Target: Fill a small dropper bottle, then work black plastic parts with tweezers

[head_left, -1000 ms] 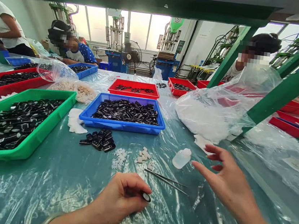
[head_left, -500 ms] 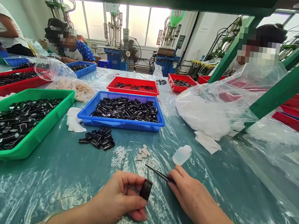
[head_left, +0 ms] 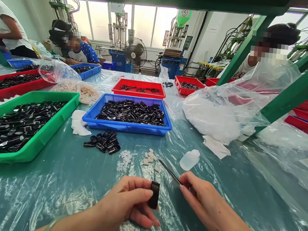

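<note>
Between thumb and fingers, my left hand grips a small black rectangular plastic piece, held upright above the table. My right hand is closed around a pair of tweezers, whose tips point up and left near a small pile of beige pads. Left of the pads lies a scatter of small white bits. Farther left is a heap of loose black pieces. A translucent white plastic bottle lies just beyond my right hand.
A blue tray full of black pieces stands ahead, a red tray behind it. A green tray is at left. Clear bags and a green slanted post stand right. Co-workers sit across the table.
The black piece has turned slightly in my left hand, with the thumb now higher on it. The tweezers have moved a little right and tilt more steeply. The view has shifted slightly.
</note>
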{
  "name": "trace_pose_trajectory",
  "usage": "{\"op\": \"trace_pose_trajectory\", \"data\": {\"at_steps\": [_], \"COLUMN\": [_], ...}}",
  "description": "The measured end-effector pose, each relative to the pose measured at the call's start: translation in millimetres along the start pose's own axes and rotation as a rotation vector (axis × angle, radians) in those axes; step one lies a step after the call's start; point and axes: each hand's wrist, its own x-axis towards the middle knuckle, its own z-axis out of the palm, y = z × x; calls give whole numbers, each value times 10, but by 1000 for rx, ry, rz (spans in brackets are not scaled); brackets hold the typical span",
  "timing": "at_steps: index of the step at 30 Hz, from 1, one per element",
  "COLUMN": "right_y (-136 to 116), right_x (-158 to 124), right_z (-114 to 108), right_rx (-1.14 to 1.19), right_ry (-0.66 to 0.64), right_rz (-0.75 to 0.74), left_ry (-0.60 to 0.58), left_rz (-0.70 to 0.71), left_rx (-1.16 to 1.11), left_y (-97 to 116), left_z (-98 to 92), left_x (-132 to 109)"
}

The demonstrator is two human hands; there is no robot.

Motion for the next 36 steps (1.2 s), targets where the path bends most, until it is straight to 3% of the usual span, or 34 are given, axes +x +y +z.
{"op": "trace_pose_trajectory", "data": {"at_steps": [6,11,14,16,22,27,31,36], "right_y": [-73,-191,-279,-332,-382,-296,-278,-281], "right_x": [2,-75,-126,-154,-229,-265,-266,-256], "right_z": [-19,-11,-26,-24,38,40,12,11], "right_rx": [483,893,986,1018,1144,1022,938,911], "right_ry": [49,308,456,488,361,181,219,214], "right_rz": [7,73,-1,-60,-180,-341,-429,-406], "left_ry": [-9,-26,-81,-123,-213,-266,-279,-278], "left_rz": [10,28,15,-3,-34,-26,-27,-34], "left_rx": [-29,114,125,128,122,224,240,240], "left_y": [-7,-18,-27,-26,-39,-74,-79,-44], "left_z": [1,-1,-8,-7,-8,-37,-48,-43], "left_x": [6,-6,-21,-33,-50,-45,-34,-39]}}
